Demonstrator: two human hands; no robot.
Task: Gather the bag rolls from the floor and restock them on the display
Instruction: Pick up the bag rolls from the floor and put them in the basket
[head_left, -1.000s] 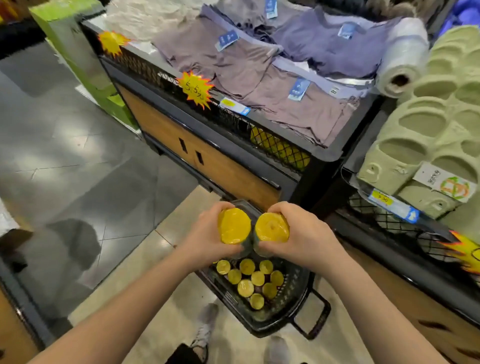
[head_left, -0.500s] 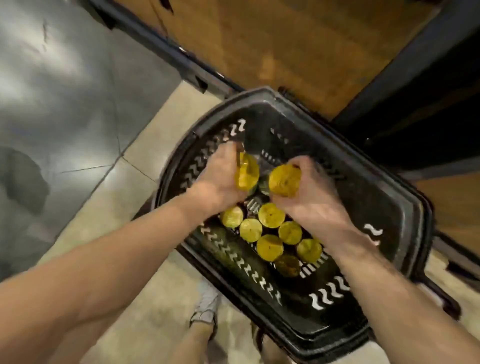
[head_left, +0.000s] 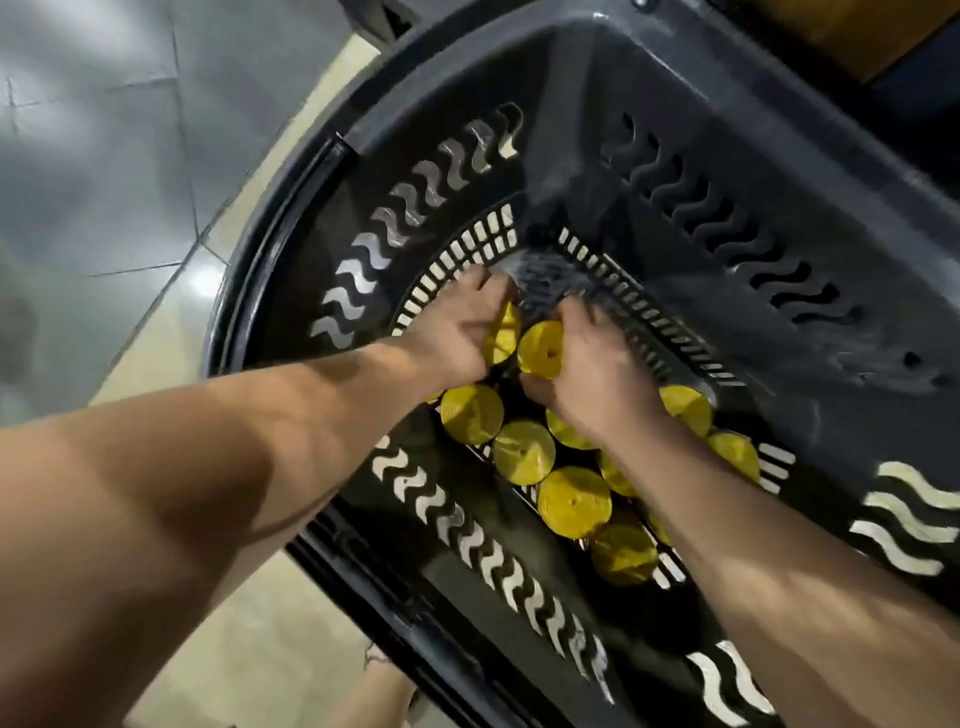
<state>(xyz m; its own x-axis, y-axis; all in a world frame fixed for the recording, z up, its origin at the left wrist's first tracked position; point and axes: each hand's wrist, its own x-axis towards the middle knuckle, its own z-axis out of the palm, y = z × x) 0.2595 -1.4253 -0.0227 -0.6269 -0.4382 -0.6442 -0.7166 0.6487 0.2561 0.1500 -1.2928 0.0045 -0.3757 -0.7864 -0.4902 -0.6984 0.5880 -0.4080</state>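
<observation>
Left of the grip, grey floor (head_left: 104, 156) tile is seen outside the rim of the black basket (head_left: 270, 249). The left hand (head_left: 452, 338) is curled round a yellow bag roll, recorded as the left roll (head_left: 505, 332); only a sliver of its end face is exposed past the fingers. Just beside it, the right roll (head_left: 541, 347) is gripped by the right hand (head_left: 597, 374), with the thumb beneath and the fingers wrapped over the far side. Both held rolls are located low inside the basket, near its slotted bottom at the far corner. Below and right of the grip, loose rolls (head_left: 523, 452) are stood on end, packed together; some are partly hidden under the right forearm.
</observation>
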